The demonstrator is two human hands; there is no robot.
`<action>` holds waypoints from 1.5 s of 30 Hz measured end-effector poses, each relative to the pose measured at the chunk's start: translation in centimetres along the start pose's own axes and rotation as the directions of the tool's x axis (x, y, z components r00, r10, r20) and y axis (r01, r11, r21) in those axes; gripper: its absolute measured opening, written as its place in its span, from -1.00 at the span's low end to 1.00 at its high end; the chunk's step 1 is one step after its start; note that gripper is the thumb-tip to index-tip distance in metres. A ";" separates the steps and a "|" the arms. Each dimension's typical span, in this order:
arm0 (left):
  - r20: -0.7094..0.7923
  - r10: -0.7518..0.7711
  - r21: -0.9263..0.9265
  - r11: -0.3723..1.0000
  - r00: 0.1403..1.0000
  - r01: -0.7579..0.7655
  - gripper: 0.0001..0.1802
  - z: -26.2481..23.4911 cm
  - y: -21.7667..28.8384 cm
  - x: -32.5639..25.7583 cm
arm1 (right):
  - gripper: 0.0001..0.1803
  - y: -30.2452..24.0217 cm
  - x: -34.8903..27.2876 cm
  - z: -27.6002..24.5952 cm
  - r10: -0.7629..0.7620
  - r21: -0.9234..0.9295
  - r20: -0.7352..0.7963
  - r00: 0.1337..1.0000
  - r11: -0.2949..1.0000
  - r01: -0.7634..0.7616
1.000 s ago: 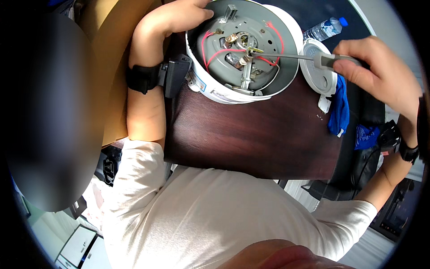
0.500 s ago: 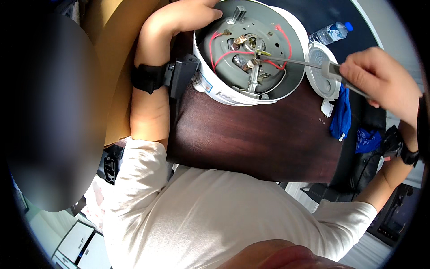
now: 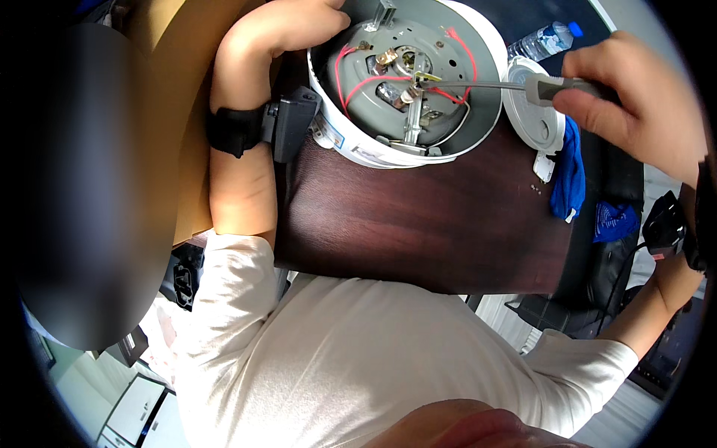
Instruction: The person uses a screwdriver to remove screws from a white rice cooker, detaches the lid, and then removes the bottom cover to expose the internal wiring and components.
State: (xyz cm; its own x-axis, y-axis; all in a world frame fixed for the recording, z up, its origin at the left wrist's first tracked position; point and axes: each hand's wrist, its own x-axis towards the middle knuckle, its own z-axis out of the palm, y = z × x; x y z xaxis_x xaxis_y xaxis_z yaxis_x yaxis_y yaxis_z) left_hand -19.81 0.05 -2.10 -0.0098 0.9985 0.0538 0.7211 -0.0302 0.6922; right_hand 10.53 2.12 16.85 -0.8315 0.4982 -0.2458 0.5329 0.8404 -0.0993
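Observation:
An opened round white appliance, like an upturned rice cooker, stands on the dark brown table. Inside its grey metal shell are red wires, a white wire and a metal bracket across the middle. My left hand grips the far left rim, its fingertips partly cut off by the picture's top edge. In my right hand is a screwdriver with a grey handle, held nearly level from the right. Its shaft reaches over the rim, and the tip is at the bracket near the centre, by a yellow-green wire.
Right of the appliance lies a round white cover with a blue cloth beside it. A water bottle lies behind. Cardboard stands left of my left forearm. The brown table has small bits near the cover. A black chair is at right.
My right hand has risen and changed its hold on the handle, bringing the screwdriver closer to level. The tip stays by the bracket. The whole view has shifted slightly.

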 end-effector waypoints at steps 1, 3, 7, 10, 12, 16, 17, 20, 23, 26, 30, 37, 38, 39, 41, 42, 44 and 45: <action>-0.004 0.024 0.014 1.000 1.000 -0.024 -0.41 0.1 -0.3 0.2 | -0.79 0.0 0.2 -0.1 0.005 0.003 0.006 1.000 1.000 -0.005; -0.021 0.066 0.043 0.997 0.998 -0.065 -0.42 0.1 -0.8 0.4 | -0.80 0.0 0.5 -0.5 0.013 0.003 0.015 1.000 1.000 -0.013; 0.035 0.071 -0.032 0.997 0.997 -0.070 -0.45 -0.3 -0.3 0.0 | -0.81 -0.1 0.7 -1.3 0.023 0.000 0.035 0.999 1.000 -0.023; 0.019 0.086 -0.047 0.995 0.996 -0.085 -0.46 0.2 -0.5 0.2 | -0.82 0.0 1.0 -1.0 0.032 0.009 0.033 0.999 0.999 -0.033; 0.062 0.104 -0.060 0.993 0.993 -0.101 -0.46 -0.1 -0.2 0.3 | -0.82 0.0 1.2 -0.6 0.029 0.012 0.026 0.999 0.999 -0.030; 0.054 0.082 -0.017 0.997 0.995 -0.081 -0.46 -0.3 0.4 0.0 | -0.83 0.1 1.6 -0.5 0.034 0.020 0.008 0.999 0.999 -0.034; 0.052 0.082 -0.021 0.996 0.995 -0.081 -0.46 -0.2 0.2 0.1 | -0.83 0.3 1.7 -0.5 0.035 0.021 0.003 0.999 0.999 -0.035; 0.031 0.110 -0.023 0.994 0.993 -0.109 -0.44 0.0 -0.3 0.5 | -0.84 0.4 1.9 -0.5 0.038 0.033 -0.013 0.999 0.999 -0.037; -0.037 0.045 0.050 0.998 0.998 -0.043 -0.42 0.5 -0.4 0.2 | -0.84 0.4 1.9 -0.7 0.042 0.049 -0.032 0.999 0.998 -0.041; 0.022 0.056 0.017 0.998 0.998 -0.056 -0.41 -0.3 -0.1 -0.1 | -0.84 0.9 2.5 -0.7 0.040 0.075 -0.051 0.998 0.997 -0.036; 0.044 0.059 0.008 0.998 0.997 -0.059 -0.42 -0.1 -0.2 0.3 | -0.85 1.5 2.4 -0.8 0.078 0.129 -0.117 0.990 0.990 -0.063; 0.027 0.052 0.011 0.999 0.998 -0.052 -0.42 -0.1 0.1 0.3 | -0.84 0.7 3.1 0.3 0.118 0.282 -0.175 0.978 0.957 -0.065; 0.034 0.046 0.004 0.999 0.998 -0.046 -0.42 -0.1 0.1 0.2 | -0.84 0.3 3.2 0.6 0.110 0.299 -0.175 0.978 0.953 -0.054; 0.041 0.045 -0.005 0.999 0.998 -0.045 -0.41 -0.1 0.2 0.3 | -0.84 -0.2 3.2 1.0 0.100 0.311 -0.175 0.979 0.950 -0.042; -0.021 0.043 -0.003 0.999 0.999 -0.043 -0.39 0.3 -0.1 0.2 | -0.84 -1.6 3.1 1.9 0.067 0.294 -0.157 0.985 0.956 -0.018; -0.057 0.038 -0.001 0.999 0.998 -0.038 -0.38 0.3 -0.2 -0.1 | -0.84 -2.5 2.9 2.4 0.046 0.254 -0.137 0.990 0.967 -0.009; 0.010 -0.021 -0.038 0.999 1.000 0.021 -0.37 -0.6 1.4 -0.8 | -0.65 -4.1 2.3 4.4 0.008 0.107 -0.091 0.996 0.994 0.002; 0.068 -0.027 -0.055 0.998 0.997 0.031 -0.35 -0.5 2.3 -0.5 | -0.55 -5.0 1.5 5.4 0.017 0.042 -0.073 0.997 0.999 -0.014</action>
State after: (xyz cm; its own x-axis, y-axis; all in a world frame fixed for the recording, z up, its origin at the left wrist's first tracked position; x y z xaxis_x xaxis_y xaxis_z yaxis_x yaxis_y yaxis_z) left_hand -18.51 -0.51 -0.16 0.0181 0.9997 -0.0141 0.6813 -0.0020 0.7320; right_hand 7.42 -2.48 11.74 -0.8314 0.5270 -0.1762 0.5508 0.8234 -0.1361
